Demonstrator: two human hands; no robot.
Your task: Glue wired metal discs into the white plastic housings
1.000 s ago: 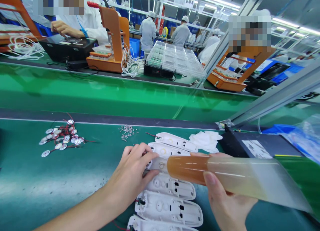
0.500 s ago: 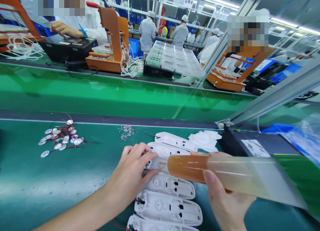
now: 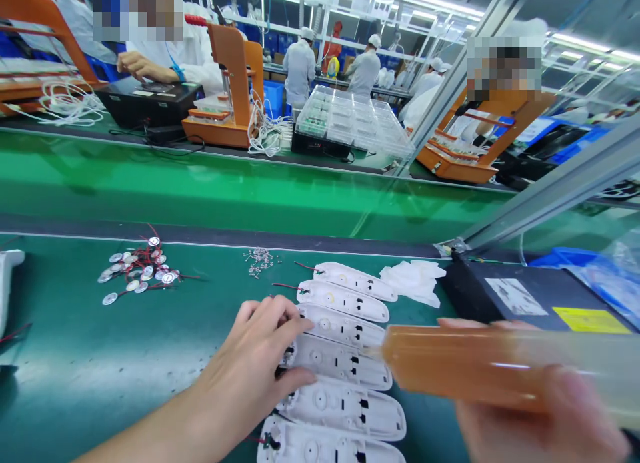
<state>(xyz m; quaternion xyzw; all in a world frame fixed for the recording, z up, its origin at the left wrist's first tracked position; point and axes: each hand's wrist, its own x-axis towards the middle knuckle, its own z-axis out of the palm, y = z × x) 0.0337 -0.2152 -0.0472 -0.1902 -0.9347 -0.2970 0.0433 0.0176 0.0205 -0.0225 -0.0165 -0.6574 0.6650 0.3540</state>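
Several white plastic shells lie side by side in a column on the green bench. My left hand (image 3: 260,369) is at the left end of the fourth white plastic shell (image 3: 345,364), its thumb and fingers on either side of that end; the fingers partly hide it. In my right hand (image 3: 540,409), blurred by motion, is a translucent glue bottle (image 3: 460,366) with amber liquid toward its thin tip. The bottle lies nearly level, its tip pointing left over the right half of the third and fourth shells. I cannot tell whether the tip touches them.
Small round discs with red wires (image 3: 143,266) are heaped at the left, with tiny screws (image 3: 261,259) nearby. White crumpled sheets (image 3: 413,279) and a black box (image 3: 515,293) sit at the right. A white part (image 3: 7,286) shows at the left edge. Co-workers and orange fixtures (image 3: 235,89) stand beyond.
The glue bottle and my right hand have moved right and slightly down. My left hand has shifted from the third shell to the fourth. A white part has come into view at the left edge.
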